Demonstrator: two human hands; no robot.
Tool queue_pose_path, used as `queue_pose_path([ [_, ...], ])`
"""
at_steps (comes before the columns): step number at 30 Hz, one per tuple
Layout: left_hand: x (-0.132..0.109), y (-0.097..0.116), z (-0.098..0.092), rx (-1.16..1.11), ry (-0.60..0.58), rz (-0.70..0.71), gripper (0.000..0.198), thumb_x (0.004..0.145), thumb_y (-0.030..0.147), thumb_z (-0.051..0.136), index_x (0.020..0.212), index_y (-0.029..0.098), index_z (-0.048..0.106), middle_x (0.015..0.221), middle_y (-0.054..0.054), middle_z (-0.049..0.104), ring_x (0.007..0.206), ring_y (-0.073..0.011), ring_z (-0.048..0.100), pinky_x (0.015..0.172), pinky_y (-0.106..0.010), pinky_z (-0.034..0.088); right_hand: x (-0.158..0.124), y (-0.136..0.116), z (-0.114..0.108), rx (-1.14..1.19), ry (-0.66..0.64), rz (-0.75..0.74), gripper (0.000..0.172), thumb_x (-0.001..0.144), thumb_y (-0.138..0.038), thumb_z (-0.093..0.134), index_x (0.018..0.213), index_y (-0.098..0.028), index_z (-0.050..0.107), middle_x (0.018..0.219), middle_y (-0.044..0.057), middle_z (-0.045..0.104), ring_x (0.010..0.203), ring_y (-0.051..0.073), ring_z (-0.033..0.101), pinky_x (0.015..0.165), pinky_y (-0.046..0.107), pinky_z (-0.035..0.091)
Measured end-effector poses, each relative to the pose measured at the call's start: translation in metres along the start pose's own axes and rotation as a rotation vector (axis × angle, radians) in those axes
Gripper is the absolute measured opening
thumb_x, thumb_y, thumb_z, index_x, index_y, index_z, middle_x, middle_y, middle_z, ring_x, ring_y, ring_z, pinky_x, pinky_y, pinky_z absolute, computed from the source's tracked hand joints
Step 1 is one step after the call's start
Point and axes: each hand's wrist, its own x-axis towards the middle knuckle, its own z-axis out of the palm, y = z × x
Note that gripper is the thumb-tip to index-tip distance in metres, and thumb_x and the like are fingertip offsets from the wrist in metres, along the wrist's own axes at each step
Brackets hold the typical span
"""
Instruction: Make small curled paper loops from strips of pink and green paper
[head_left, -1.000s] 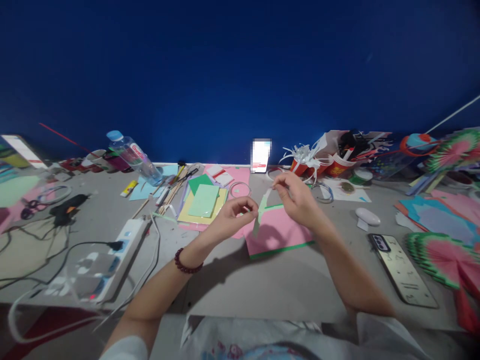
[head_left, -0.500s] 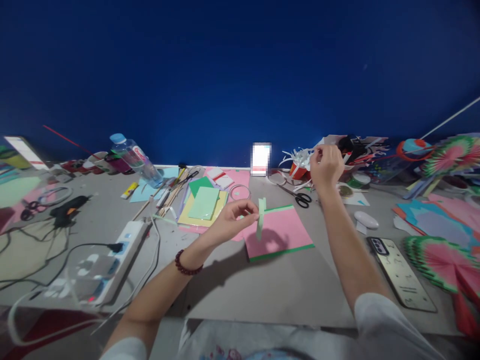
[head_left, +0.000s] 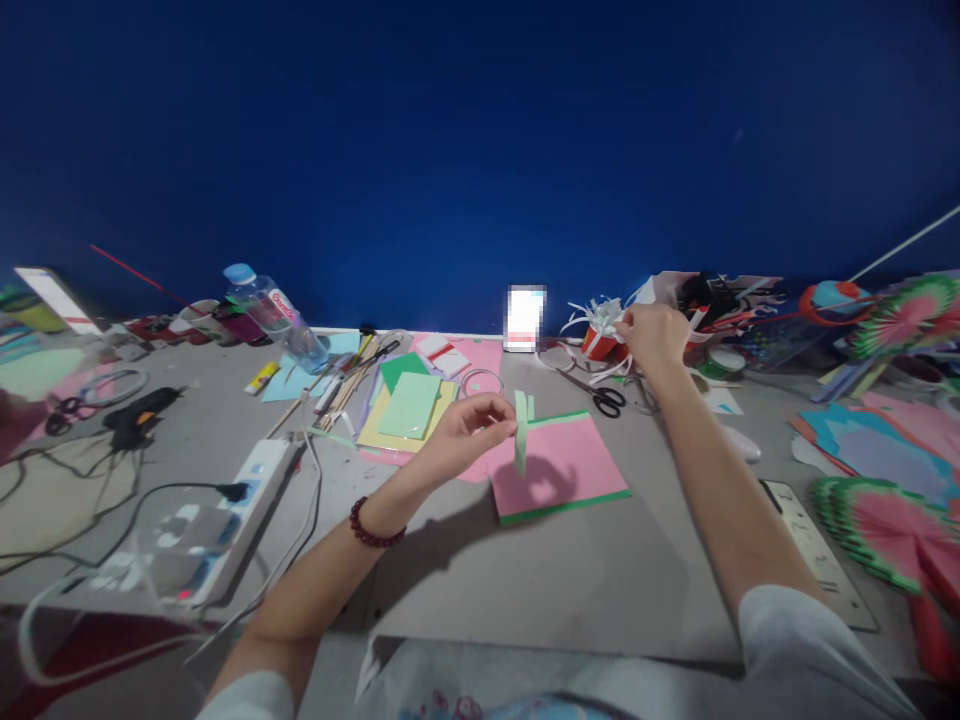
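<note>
Between the thumb and fingertips of my left hand [head_left: 476, 432] is a narrow pale green paper strip [head_left: 520, 435], held upright with a folded or second piece at its top. Under it on the table lies a pink paper sheet [head_left: 581, 455] with green bands along two edges, partly in the hand's shadow. Farther back, my right hand [head_left: 657, 338] is closed, its fingertips at the white paper strips [head_left: 609, 314] that stick out of a red cup [head_left: 598, 345]. Whatever its fingers pinch is too small to make out.
Black-handled scissors [head_left: 607, 401] lie behind the pink sheet. Left stand a tilted water bottle [head_left: 277, 318], a stack of coloured papers [head_left: 409, 405] and a power strip [head_left: 244, 510] with cables. A phone [head_left: 817, 560] and pleated paper fans [head_left: 892, 530] are at right.
My right hand has dropped a little, its fingertips now lower beside the white strips. The forearm has shifted right, over part of the phone. The green strip has turned slightly in my left hand.
</note>
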Motion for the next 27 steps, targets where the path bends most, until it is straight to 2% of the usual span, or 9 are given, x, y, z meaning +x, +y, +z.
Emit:
queue_pose_path([
  [3, -0.001, -0.001, 0.001, 0.005, 0.008, -0.006, 0.019, 0.082, 0.033, 0.067, 0.077, 0.016, 0.06, 0.073, -0.002, 0.058, 0.069, -0.0111, 0.052, 0.066, -0.025, 0.042, -0.006, -0.006, -0.002, -0.013, 0.055, 0.065, 0.019, 0.083, -0.018, 0.055, 0.068, -0.011, 0.064, 0.068, 0.017, 0.064, 0.073, 0.021, 0.057, 0.064, 0.036, 0.031],
  [5, -0.002, -0.001, 0.001, 0.018, 0.009, 0.001, 0.019, 0.082, 0.033, 0.066, 0.078, 0.016, 0.061, 0.073, -0.002, 0.058, 0.069, -0.0114, 0.052, 0.066, -0.025, 0.042, -0.011, -0.015, -0.006, -0.019, 0.097, 0.092, 0.018, 0.083, -0.013, 0.05, 0.08, -0.008, 0.067, 0.077, 0.02, 0.066, 0.079, 0.024, 0.059, 0.067, 0.036, 0.035],
  [9, -0.003, 0.0, 0.001, 0.052, 0.035, 0.031, 0.016, 0.082, 0.031, 0.066, 0.077, 0.017, 0.061, 0.075, -0.002, 0.059, 0.071, -0.0119, 0.053, 0.066, -0.025, 0.042, -0.032, -0.053, -0.023, 0.107, 0.209, 0.087, 0.024, 0.084, -0.018, 0.05, 0.102, -0.015, 0.065, 0.1, 0.015, 0.068, 0.094, 0.029, 0.06, 0.081, 0.042, 0.042],
  [11, -0.002, 0.0, 0.001, 0.083, 0.052, 0.044, 0.015, 0.083, 0.03, 0.065, 0.077, 0.017, 0.061, 0.075, -0.002, 0.06, 0.071, -0.0123, 0.054, 0.066, -0.026, 0.042, -0.049, -0.079, -0.035, 0.348, 0.123, 0.07, 0.016, 0.085, -0.025, 0.053, 0.094, -0.018, 0.065, 0.096, 0.011, 0.068, 0.087, 0.025, 0.063, 0.079, 0.041, 0.047],
  [13, -0.002, 0.001, 0.001, 0.127, 0.08, 0.067, 0.014, 0.083, 0.029, 0.064, 0.077, 0.017, 0.061, 0.076, -0.003, 0.06, 0.072, -0.0129, 0.054, 0.065, -0.026, 0.042, -0.069, -0.103, -0.046, 0.673, -0.076, 0.002, 0.015, 0.086, -0.031, 0.056, 0.09, -0.019, 0.064, 0.09, 0.008, 0.068, 0.081, 0.021, 0.064, 0.074, 0.037, 0.051],
  [15, -0.001, 0.001, 0.002, 0.165, 0.112, 0.089, 0.013, 0.083, 0.028, 0.064, 0.076, 0.017, 0.062, 0.076, -0.003, 0.061, 0.072, -0.0135, 0.055, 0.065, -0.027, 0.042, -0.087, -0.123, -0.057, 0.959, -0.274, -0.076, 0.02, 0.084, -0.035, 0.061, 0.097, -0.02, 0.061, 0.094, 0.007, 0.068, 0.084, 0.02, 0.066, 0.072, 0.035, 0.054],
  [17, -0.001, 0.002, 0.004, 0.177, 0.134, 0.097, 0.013, 0.083, 0.028, 0.064, 0.076, 0.017, 0.062, 0.076, -0.003, 0.062, 0.073, -0.0138, 0.056, 0.066, -0.027, 0.043, -0.101, -0.135, -0.066, 1.092, -0.401, -0.12, 0.03, 0.081, -0.036, 0.066, 0.107, -0.021, 0.058, 0.099, 0.007, 0.066, 0.088, 0.019, 0.065, 0.075, 0.035, 0.055],
  [21, 0.0, 0.001, 0.007, 0.166, 0.153, 0.081, 0.012, 0.083, 0.027, 0.064, 0.076, 0.017, 0.063, 0.077, -0.002, 0.063, 0.073, -0.0134, 0.056, 0.067, -0.026, 0.042, -0.112, -0.141, -0.075, 1.117, -0.437, -0.145, 0.042, 0.077, -0.033, 0.072, 0.113, -0.022, 0.053, 0.103, 0.007, 0.063, 0.093, 0.019, 0.064, 0.077, 0.035, 0.055],
  [27, -0.001, 0.0, 0.008, 0.151, 0.151, 0.083, 0.011, 0.082, 0.026, 0.065, 0.077, 0.017, 0.063, 0.076, -0.002, 0.062, 0.072, -0.0126, 0.056, 0.066, -0.025, 0.043, -0.113, -0.138, -0.076, 1.068, -0.435, -0.175, 0.042, 0.078, -0.032, 0.071, 0.114, -0.022, 0.052, 0.106, 0.008, 0.061, 0.098, 0.021, 0.061, 0.079, 0.036, 0.053],
])
